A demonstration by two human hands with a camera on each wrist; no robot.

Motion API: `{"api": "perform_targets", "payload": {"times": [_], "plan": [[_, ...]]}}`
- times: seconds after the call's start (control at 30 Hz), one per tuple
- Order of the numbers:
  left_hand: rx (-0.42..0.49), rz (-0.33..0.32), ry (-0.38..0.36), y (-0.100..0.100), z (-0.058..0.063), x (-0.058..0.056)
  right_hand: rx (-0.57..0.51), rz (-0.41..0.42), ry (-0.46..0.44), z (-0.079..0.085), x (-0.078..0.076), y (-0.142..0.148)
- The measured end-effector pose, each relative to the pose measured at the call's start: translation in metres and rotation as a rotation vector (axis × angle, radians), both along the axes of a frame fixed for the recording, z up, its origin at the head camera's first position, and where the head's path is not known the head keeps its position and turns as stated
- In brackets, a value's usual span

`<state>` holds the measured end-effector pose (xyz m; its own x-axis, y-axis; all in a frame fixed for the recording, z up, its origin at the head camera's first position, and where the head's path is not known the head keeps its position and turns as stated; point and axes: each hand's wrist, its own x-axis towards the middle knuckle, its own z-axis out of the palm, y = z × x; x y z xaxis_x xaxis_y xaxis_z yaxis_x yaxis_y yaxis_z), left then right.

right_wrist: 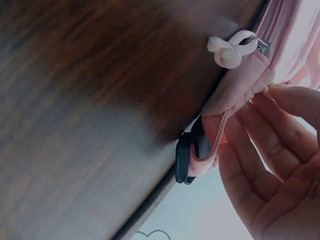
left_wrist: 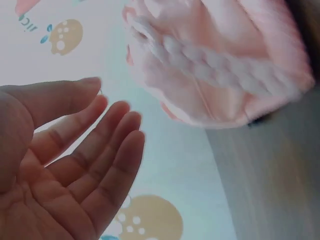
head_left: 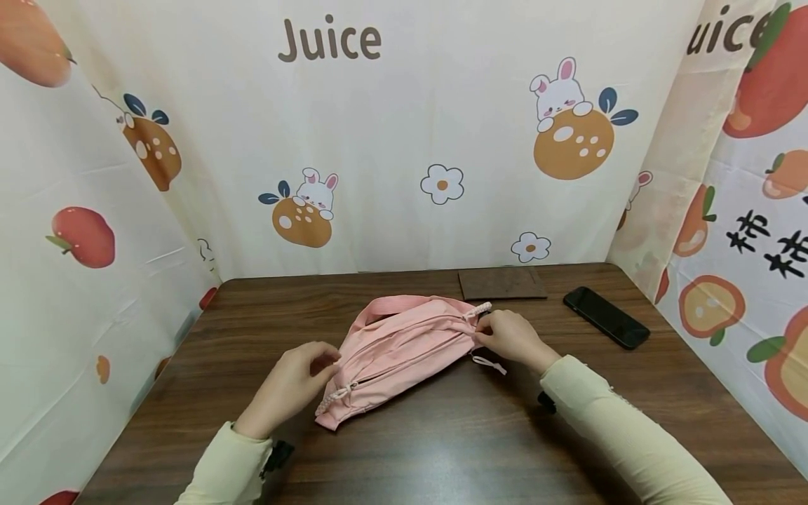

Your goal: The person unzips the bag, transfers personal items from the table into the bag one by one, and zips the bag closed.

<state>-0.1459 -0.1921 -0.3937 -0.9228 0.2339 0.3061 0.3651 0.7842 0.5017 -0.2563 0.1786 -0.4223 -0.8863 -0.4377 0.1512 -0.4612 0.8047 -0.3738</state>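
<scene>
A pink waist bag (head_left: 398, 354) lies slantwise on the wooden table, with zippers along its front and a strap looped behind. My right hand (head_left: 513, 339) is at its right end. In the right wrist view, the thumb and a finger of this hand (right_wrist: 285, 170) pinch a fold of the bag's fabric. Close by are a white knotted zipper pull (right_wrist: 229, 55) and a black buckle (right_wrist: 185, 157) on a pink webbing loop. My left hand (head_left: 292, 382) is beside the bag's left end. Its fingers are loosely bent and hold nothing, apart from the white braided cord (left_wrist: 215, 65).
A black phone (head_left: 606, 317) lies on the right of the table. Against the back edge is a flat dark brown board (head_left: 502, 284). Printed curtains (head_left: 391, 126) enclose the table (head_left: 442, 449) at the back and both sides.
</scene>
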Motion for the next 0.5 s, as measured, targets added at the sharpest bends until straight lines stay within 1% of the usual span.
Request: {"api": "perform_targets", "payload": {"times": [0.07, 0.2, 0.33, 0.4, 0.5], "plan": [[0.02, -0.014, 0.032, 0.008, 0.001, -0.003, -0.003, -0.001, -0.005, 0.0, 0.001, 0.0], [0.043, -0.063, 0.066, 0.024, 0.001, -0.01, -0.005, 0.005, -0.01, 0.001, 0.001, 0.0], [0.003, -0.107, 0.086, 0.036, -0.003, -0.019, -0.005, 0.004, -0.013, 0.001, 0.001, 0.0], [-0.027, -0.121, 0.096, 0.041, -0.005, -0.022, -0.005, 0.004, -0.012, 0.001, 0.001, 0.0], [-0.048, -0.14, 0.101, 0.048, -0.009, -0.026, -0.005, 0.003, -0.013, 0.0, 0.002, 0.0]]}}
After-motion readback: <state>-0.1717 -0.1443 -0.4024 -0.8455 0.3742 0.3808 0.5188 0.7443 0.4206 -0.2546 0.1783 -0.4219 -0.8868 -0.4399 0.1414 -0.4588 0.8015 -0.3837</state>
